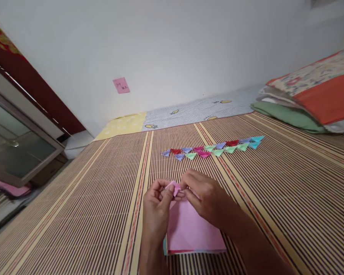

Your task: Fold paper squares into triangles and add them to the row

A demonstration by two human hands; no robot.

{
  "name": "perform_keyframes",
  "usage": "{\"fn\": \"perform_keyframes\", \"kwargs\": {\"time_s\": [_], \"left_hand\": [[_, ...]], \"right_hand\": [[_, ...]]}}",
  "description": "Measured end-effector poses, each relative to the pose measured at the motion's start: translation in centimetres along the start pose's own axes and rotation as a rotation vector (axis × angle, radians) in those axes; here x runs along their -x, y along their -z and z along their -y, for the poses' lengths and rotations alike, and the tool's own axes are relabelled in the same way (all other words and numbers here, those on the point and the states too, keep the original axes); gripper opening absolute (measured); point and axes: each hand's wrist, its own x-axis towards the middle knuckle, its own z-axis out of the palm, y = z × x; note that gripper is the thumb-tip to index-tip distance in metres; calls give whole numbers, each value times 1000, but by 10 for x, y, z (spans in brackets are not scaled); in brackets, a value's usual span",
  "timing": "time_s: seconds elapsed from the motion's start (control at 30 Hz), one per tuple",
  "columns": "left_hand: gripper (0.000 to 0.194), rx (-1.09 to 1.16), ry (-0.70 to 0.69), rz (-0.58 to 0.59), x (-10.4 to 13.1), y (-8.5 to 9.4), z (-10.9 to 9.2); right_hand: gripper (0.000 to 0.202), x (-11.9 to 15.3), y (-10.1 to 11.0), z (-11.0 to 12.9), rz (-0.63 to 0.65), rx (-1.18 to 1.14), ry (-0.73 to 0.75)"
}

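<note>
A small folded piece of pink paper is held up between both hands. My left hand pinches it with the thumb on top and the fingers curled behind. My right hand grips its right edge with thumb and forefinger. Just below the hands lies a stack of square paper, with a pink sheet on top and red and teal edges showing under it. Beyond the hands, two rows of small folded paper triangles in blue, red, green, magenta and cyan lie on the striped mat.
Folded bedding is piled at the far right. A checked cloth and a yellow cloth run along the wall. A pink note is on the wall. A glass-panelled cabinet door stands at the left.
</note>
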Motion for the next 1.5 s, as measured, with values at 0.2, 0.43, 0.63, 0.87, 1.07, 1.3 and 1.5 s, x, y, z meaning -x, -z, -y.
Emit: {"fn": "perform_keyframes", "kwargs": {"time_s": [0.2, 0.43, 0.63, 0.87, 1.07, 1.3, 1.5], "left_hand": [[20, 34, 46, 16, 1, 3, 0], [21, 42, 57, 13, 2, 5, -1], [21, 45, 32, -35, 0, 1, 1], [16, -40, 7, -51, 2, 2, 2], [19, -45, 15, -47, 4, 2, -2], [20, -112, -12, -92, 4, 3, -1], [19, -118, -8, -60, 5, 4, -2]], "right_hand": [[22, 0, 2, 1, 9, -28, 13], [21, -2, 2, 3, -32, 0, 50], [24, 0, -1, 6, -33, 62, 75], [16, -2, 0, 14, -24, 146, 39], [19, -3, -2, 17, -82, 104, 4], [18, -3, -3, 17, -98, 56, 38], [15, -3, -3, 15, -18, 92, -1]]}}
